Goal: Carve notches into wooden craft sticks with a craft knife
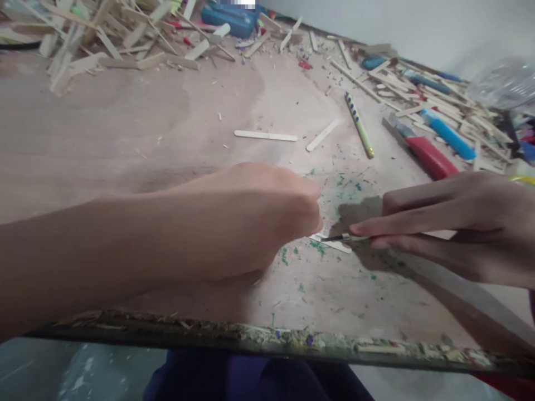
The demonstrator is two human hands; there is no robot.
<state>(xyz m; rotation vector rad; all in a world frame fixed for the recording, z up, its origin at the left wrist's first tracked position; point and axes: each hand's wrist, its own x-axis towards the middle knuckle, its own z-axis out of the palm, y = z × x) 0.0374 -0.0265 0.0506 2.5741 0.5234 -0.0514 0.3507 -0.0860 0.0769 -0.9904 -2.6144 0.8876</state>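
My left hand (267, 217) is closed, its curled fingertips hidden, and it presses down over one end of a wooden craft stick (340, 247) on the table. In my right hand (455, 228) a slim craft knife (346, 237) is pinched between thumb and fingers. Its dark, narrow blade lies on or just over the stick, close to my left fingers. Most of the knife's handle is hidden by the right hand. Green shavings (320, 248) are scattered around the stick.
Beyond my hands lie two craft sticks (265, 136), a yellow-green pencil (359, 125), and a red box cutter (430, 156) beside a blue tube-like object (449, 133). Stick piles (451, 100) fill the back right, joined sticks (104, 33) the back left. The table's dark edge (167, 340) runs in front.
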